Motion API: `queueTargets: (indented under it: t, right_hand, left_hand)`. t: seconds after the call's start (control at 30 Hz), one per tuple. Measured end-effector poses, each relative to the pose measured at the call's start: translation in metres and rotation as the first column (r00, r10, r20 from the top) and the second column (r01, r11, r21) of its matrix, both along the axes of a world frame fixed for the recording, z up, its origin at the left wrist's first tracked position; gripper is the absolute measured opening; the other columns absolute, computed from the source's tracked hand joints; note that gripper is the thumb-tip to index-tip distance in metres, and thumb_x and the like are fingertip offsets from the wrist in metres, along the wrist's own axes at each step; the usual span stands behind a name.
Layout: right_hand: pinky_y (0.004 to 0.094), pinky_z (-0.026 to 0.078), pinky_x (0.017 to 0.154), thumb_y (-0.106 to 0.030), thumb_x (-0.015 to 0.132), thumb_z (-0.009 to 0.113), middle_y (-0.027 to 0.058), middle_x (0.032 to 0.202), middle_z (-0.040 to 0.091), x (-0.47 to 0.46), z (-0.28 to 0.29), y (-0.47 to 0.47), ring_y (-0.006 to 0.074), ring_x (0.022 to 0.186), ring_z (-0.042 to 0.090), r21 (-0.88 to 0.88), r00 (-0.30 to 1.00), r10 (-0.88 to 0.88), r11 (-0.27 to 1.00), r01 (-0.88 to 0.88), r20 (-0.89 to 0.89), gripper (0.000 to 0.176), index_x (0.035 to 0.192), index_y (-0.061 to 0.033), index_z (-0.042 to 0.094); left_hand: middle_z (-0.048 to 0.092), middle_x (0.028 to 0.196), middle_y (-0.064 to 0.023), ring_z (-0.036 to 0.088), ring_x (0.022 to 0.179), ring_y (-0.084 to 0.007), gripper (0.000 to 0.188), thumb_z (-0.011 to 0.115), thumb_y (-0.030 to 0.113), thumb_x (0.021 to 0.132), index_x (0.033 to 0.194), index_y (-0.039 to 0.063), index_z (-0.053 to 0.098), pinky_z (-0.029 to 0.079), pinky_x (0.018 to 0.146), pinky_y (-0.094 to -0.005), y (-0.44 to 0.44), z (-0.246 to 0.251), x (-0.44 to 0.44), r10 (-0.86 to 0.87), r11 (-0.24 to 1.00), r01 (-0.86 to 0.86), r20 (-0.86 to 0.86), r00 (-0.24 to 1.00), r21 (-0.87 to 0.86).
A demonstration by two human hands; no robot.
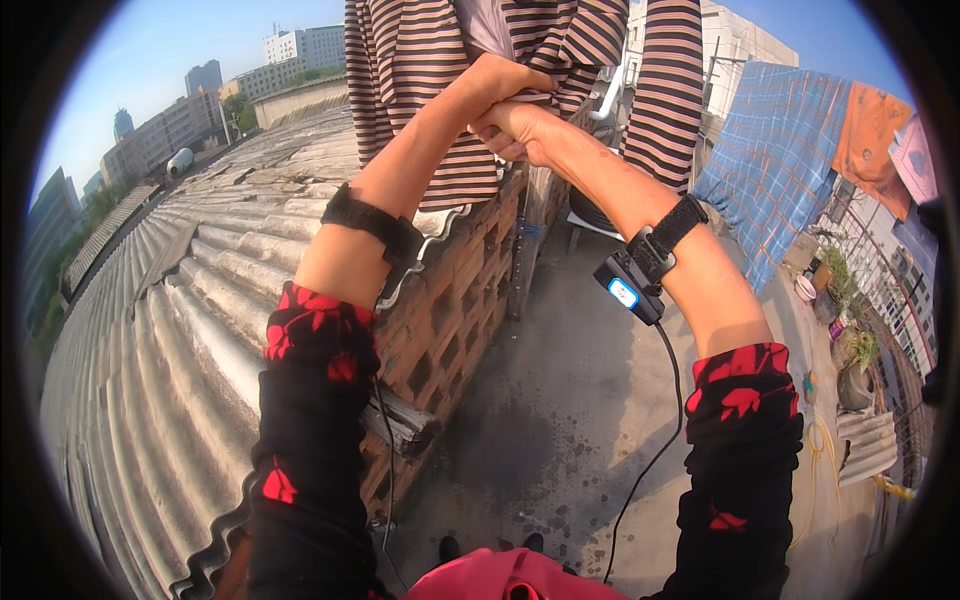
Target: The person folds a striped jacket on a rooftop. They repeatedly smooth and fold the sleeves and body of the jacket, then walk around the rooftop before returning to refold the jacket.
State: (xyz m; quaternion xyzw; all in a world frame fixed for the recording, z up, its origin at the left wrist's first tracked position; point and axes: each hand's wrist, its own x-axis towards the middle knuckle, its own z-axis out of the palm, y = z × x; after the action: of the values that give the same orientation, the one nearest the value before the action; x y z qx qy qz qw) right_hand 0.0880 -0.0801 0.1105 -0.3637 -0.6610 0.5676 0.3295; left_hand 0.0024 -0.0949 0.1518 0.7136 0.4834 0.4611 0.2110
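Observation:
A striped jacket (427,97) in black, pink and cream hangs upright before me, one sleeve (664,97) hanging at its right. Both of my hands are at its front, close together. My left hand (506,79) reaches across at the jacket's front opening, its fingers partly hidden among the striped cloth. Just below it, my right hand (510,131) is curled with its fingers bent near the front edge; whether cloth is pinched in it is not visible. A light grey garment (486,28) shows inside the jacket's opening.
A corrugated roof (195,300) lies left, beside a brick wall (457,300) with a jutting wooden beam (405,424). Right of it is a wet concrete floor (540,420). A blue checked cloth (772,150) and an orange cloth (874,142) hang right, above potted plants (859,349) and a yellow hose (817,442).

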Motion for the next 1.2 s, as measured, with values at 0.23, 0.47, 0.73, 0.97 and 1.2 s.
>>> queueTargets:
  t: [0.23,0.47,0.73,0.97,1.2]
  right_hand:
    - [0.0207,0.015,0.035,-0.017,0.081,0.049,-0.0065,0.052,0.034,-0.014,-0.002,0.005,0.0026,0.038,0.024,0.336,0.936,-0.251,0.928,0.161,0.247,0.018,0.064,-0.0122,0.045]
    - [0.0223,0.017,0.035,-0.022,0.081,0.053,-0.0057,0.049,0.035,-0.017,-0.011,0.017,0.0044,0.038,0.025,0.535,0.918,-0.282,0.840,0.096,0.279,0.024,0.061,-0.0126,0.045]
    - [0.0231,0.019,0.034,-0.027,0.082,0.056,-0.0050,0.047,0.036,-0.016,-0.017,0.027,0.0054,0.037,0.027,0.624,0.935,-0.263,0.779,0.058,0.240,0.029,0.059,-0.0125,0.045]
    - [0.0228,0.020,0.035,-0.026,0.083,0.051,-0.0049,0.049,0.037,-0.012,-0.023,0.034,0.0049,0.039,0.029,0.584,0.951,-0.252,0.805,0.102,0.182,0.026,0.062,-0.0119,0.045]
    - [0.0219,0.028,0.039,-0.015,0.081,0.051,-0.0004,0.054,0.043,-0.014,-0.021,0.026,0.0079,0.044,0.035,0.269,0.972,-0.236,0.935,0.232,-0.019,0.016,0.070,-0.0040,0.057]
  left_hand:
    - [0.063,0.085,-0.0221,0.063,0.073,-0.0260,0.057,0.075,0.035,0.063,0.090,-0.013,0.060,0.052,0.067,-0.0317,0.029,-0.011,-0.005,0.098,0.975,-0.092,-0.020,0.995,0.202]
    - [0.063,0.078,-0.0213,0.062,0.072,-0.0280,0.040,0.070,0.022,0.059,0.086,-0.007,0.062,0.050,0.067,-0.0332,0.056,-0.018,-0.006,0.269,0.905,-0.274,0.063,0.961,0.324]
    - [0.063,0.081,-0.0218,0.062,0.076,-0.0281,0.042,0.070,0.022,0.059,0.089,-0.007,0.062,0.050,0.068,-0.0330,0.060,-0.019,-0.004,0.271,0.915,-0.283,0.085,0.959,0.287]
    - [0.063,0.079,-0.0209,0.063,0.074,-0.0272,0.042,0.072,0.021,0.059,0.086,-0.009,0.061,0.050,0.067,-0.0327,0.060,-0.023,0.002,0.285,0.888,-0.316,0.140,0.948,0.335]
    - [0.062,0.084,-0.0211,0.063,0.074,-0.0259,0.053,0.075,0.030,0.063,0.090,-0.012,0.059,0.052,0.065,-0.0308,0.051,-0.032,-0.011,-0.135,0.980,0.085,0.288,0.948,0.179]
